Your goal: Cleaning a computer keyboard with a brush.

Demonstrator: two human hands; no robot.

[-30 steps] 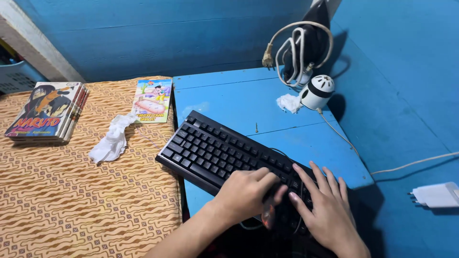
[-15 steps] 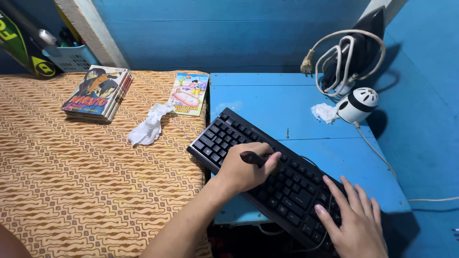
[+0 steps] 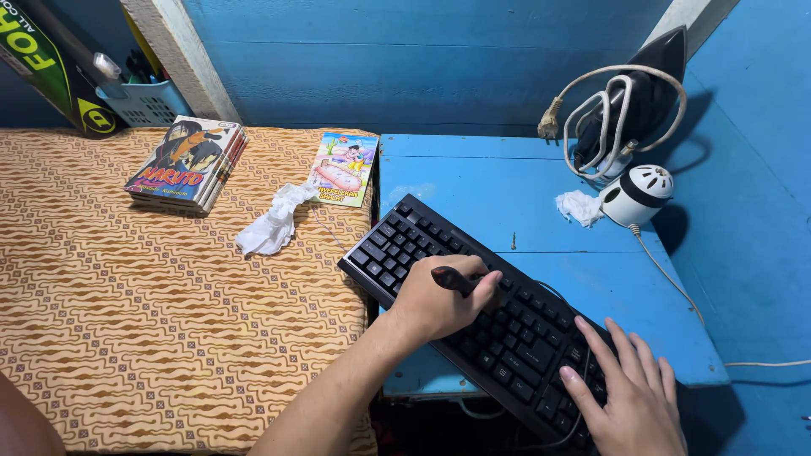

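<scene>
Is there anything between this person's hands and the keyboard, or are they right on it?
Nothing stands between them. The left hand grips a small dark tool directly over the middle keys of the black keyboard, and the right hand lies flat on its near end. The crumpled tissue sits off to the side.

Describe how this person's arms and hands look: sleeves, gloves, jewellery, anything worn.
Both are bare. The left hand and its forearm show no sleeve, glove, watch or ring. The right hand is likewise ungloved and ringless; its wrist is cut off by the frame edge.
</scene>
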